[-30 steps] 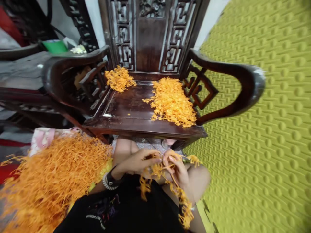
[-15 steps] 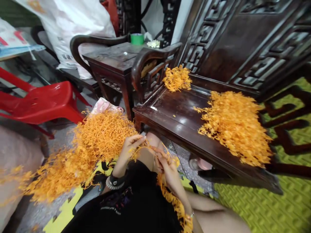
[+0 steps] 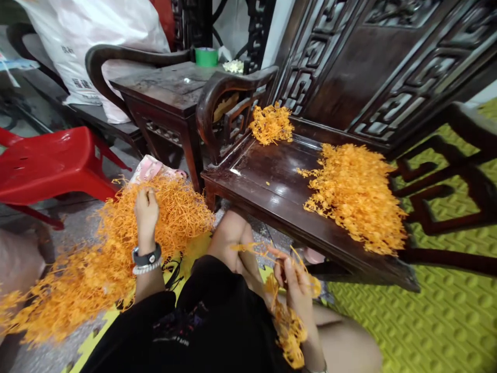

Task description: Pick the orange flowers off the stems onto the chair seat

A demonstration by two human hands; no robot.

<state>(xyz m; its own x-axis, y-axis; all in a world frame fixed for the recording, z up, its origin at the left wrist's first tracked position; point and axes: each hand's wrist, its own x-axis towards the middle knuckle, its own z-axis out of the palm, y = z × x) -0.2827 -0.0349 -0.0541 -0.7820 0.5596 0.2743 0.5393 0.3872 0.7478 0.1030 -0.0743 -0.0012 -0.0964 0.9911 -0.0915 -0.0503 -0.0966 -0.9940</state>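
The left hand [image 3: 146, 207] stretches out, wrist straight, fingers curled into the loose orange strand pile [image 3: 116, 248] on the floor; the right hand [image 3: 295, 282] stays low over the lap, pinching a strand bunch [image 3: 285, 324] that trails along its forearm. Beyond, sorted heaps [image 3: 355, 194] lie on the dark wooden chair [image 3: 272, 181]

Three heaps of orange strands [image 3: 116, 248], two carved armchairs [image 3: 272, 181], one red stool [image 3: 58, 166].

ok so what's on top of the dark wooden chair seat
Two heaps of orange strands lie on the chair seat: a small heap in the back corner, a large heap on the right. The wood beneath them is covered.
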